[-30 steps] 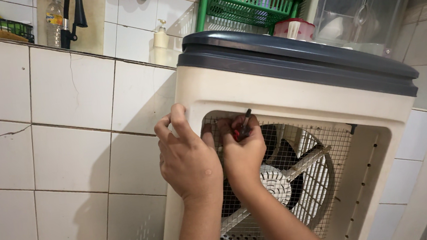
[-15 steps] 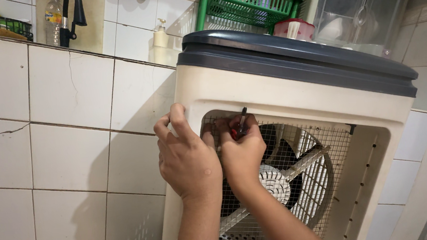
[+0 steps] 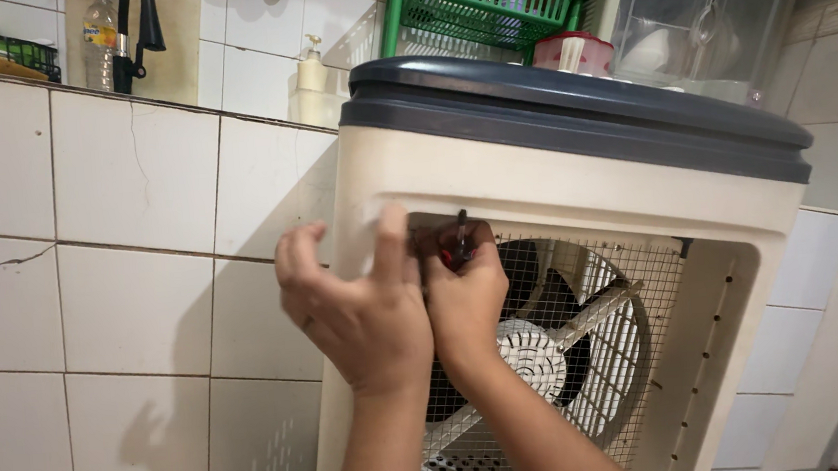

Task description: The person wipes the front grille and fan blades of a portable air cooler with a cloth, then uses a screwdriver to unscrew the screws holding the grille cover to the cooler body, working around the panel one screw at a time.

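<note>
Right hand (image 3: 463,296) grips a small dark-shafted, red-handled screwdriver (image 3: 462,239) at the wire mesh guard (image 3: 594,351) top corner of the cream plastic air cooler (image 3: 553,187), left hand (image 3: 355,304) fingers half-open bracing the frame; guard still on.

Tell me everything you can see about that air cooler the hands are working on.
The air cooler is a tall cream plastic cabinet with a dark grey lid, standing upright against a white tiled counter. Its open back shows a wire mesh grille over a white fan. The left hand and right hand press at the grille's upper left corner.
</note>
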